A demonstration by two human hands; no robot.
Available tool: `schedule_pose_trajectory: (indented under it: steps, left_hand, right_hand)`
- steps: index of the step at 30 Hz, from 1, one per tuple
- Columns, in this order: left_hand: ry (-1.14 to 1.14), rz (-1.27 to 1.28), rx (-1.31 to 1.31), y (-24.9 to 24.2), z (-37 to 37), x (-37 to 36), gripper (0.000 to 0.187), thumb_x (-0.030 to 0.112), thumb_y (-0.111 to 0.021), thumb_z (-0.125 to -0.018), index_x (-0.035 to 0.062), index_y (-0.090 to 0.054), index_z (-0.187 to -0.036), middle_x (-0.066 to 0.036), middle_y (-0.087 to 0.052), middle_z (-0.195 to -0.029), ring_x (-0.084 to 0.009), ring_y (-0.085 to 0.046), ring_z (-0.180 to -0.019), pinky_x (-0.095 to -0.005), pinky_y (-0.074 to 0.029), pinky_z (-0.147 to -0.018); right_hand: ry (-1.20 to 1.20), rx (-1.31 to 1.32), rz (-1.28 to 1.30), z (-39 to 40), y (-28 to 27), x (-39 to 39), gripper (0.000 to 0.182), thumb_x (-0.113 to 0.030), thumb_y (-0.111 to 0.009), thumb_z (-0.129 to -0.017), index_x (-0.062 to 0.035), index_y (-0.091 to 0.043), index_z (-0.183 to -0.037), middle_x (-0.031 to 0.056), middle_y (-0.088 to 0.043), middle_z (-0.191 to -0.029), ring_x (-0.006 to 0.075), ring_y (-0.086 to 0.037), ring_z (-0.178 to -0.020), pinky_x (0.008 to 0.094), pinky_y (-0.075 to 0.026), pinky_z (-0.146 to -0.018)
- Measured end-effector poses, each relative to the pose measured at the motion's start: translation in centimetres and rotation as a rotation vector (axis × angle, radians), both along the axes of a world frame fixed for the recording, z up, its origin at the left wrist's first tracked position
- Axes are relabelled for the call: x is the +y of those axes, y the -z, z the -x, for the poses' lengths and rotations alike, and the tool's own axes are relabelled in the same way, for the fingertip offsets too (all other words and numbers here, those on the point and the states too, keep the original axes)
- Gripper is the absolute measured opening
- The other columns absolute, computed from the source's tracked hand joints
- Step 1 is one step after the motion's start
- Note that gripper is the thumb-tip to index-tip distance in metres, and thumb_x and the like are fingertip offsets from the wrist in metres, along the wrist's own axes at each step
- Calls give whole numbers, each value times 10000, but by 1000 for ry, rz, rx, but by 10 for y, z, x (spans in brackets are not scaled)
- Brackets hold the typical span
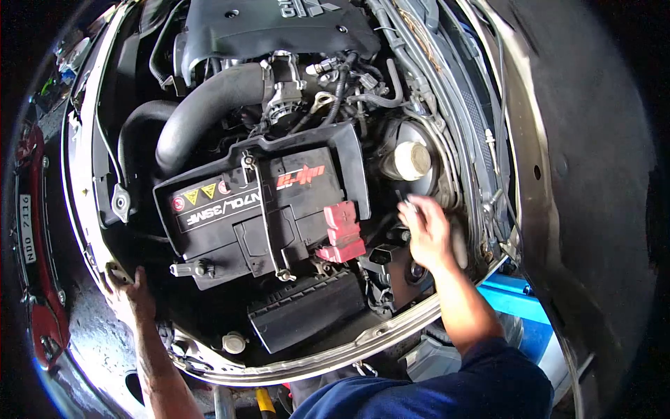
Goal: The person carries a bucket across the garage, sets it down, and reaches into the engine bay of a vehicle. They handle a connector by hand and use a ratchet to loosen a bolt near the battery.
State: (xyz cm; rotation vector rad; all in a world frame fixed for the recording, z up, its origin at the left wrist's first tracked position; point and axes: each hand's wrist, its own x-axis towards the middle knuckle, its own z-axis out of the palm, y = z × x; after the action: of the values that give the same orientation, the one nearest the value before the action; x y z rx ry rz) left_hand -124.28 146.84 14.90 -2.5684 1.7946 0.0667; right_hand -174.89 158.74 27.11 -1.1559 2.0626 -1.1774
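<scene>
Off-white, the reservoir cap [412, 160] sat near the right hand [428, 234], which pinched a small, indistinct item [410, 207], while the left hand [132, 299] grasped the front panel [95, 241].

Engine bay [384, 332] with black battery [237, 209]

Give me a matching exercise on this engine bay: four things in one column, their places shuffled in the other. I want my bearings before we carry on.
Things
1. battery
2. red cover
3. left hand
4. right hand

Places
A. on the bay's rim
B. beside the pale round cap
C. under a narrow metal bar
D. at a corner of the battery

Right pairs: 1-C, 2-D, 3-A, 4-B
</scene>
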Motion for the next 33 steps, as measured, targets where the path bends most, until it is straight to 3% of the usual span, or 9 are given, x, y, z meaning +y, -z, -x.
schedule_pose_trajectory:
  steps: [3, 8, 14, 16, 24, 27, 28, 30, 33]
  left_hand:
    - [-66, 29, 93, -14, 12, 0, 733, 404, -666, -756, 89, -373, -1350, -133, -304, -1417, -324, -347, -1267, -430, -322, -1027]
    - [-122, 8, 124, -16, 13, -2, 740, 349, -694, -720, 103, -382, -1344, -146, -298, -1421, -342, -344, -1264, -442, -316, -1029]
    - [-56, 52, 71, -13, 14, 0, 718, 303, -700, -743, 72, -361, -1333, -184, -339, -1360, -353, -372, -1224, -444, -335, -1014]
    - [-73, 63, 57, -14, 15, -2, 719, 297, -698, -743, 64, -360, -1333, -190, -343, -1354, -356, -373, -1220, -445, -331, -1014]
    - [-101, 26, 120, -11, 9, -2, 734, 338, -686, -744, 89, -357, -1351, -163, -303, -1410, -355, -329, -1272, -440, -286, -1052]
    - [-117, 13, 123, -17, 14, -4, 732, 337, -688, -742, 87, -363, -1348, -163, -302, -1411, -355, -327, -1272, -439, -284, -1054]
    - [-128, 2, 135, -19, 15, -5, 729, 336, -687, -742, 85, -367, -1347, -163, -301, -1412, -354, -327, -1273, -438, -283, -1055]
    - [-106, 20, 110, -19, 17, -5, 722, 321, -683, -745, 57, -366, -1338, -180, -316, -1394, -363, -338, -1258, -443, -297, -1040]
    - [-74, 44, 95, -18, 16, -5, 717, 305, -678, -749, 31, -362, -1332, -196, -326, -1381, -368, -344, -1250, -446, -308, -1030]
  right_hand:
    - [157, -490, -46, 10, 31, -68, 211, -158, -557, -904, -25, -546, -1069, 69, -624, -927, 135, -597, -775, 277, -511, -664]
    - [8, 9, -19, 16, 63, -152, 159, -146, -557, -895, -28, -612, -987, 21, -628, -877, 106, -545, -797, 239, -431, -774]
    - [-244, -390, -286, 60, 100, -194, 184, -164, -602, -868, -52, -619, -1013, 13, -636, -847, 90, -582, -718, 268, -489, -648]
    - [-147, -668, -411, 54, 89, -199, 220, -182, -622, -846, -46, -615, -1018, 23, -636, -834, 105, -588, -716, 284, -496, -644]
    - [-336, -123, -688, 51, 74, -216, 220, -216, -642, -848, -32, -596, -960, 27, -626, -873, 114, -573, -765, 282, -492, -692]
    - [-381, -16, -578, 59, 80, -209, 209, -227, -597, -858, -39, -596, -948, 42, -626, -886, 125, -569, -774, 278, -477, -713]
    - [-381, -17, -581, 57, 79, -206, 209, -227, -597, -858, -39, -596, -948, 42, -626, -886, 125, -569, -774, 278, -477, -713]
    - [-47, -463, -278, 54, 76, -195, 278, -305, -538, -846, -48, -602, -930, 54, -627, -891, 139, -573, -791, 284, -460, -730]
    - [-35, -292, -341, 56, 78, -190, 335, -326, -450, -849, -53, -612, -956, 58, -623, -884, 146, -561, -829, 275, -426, -769]
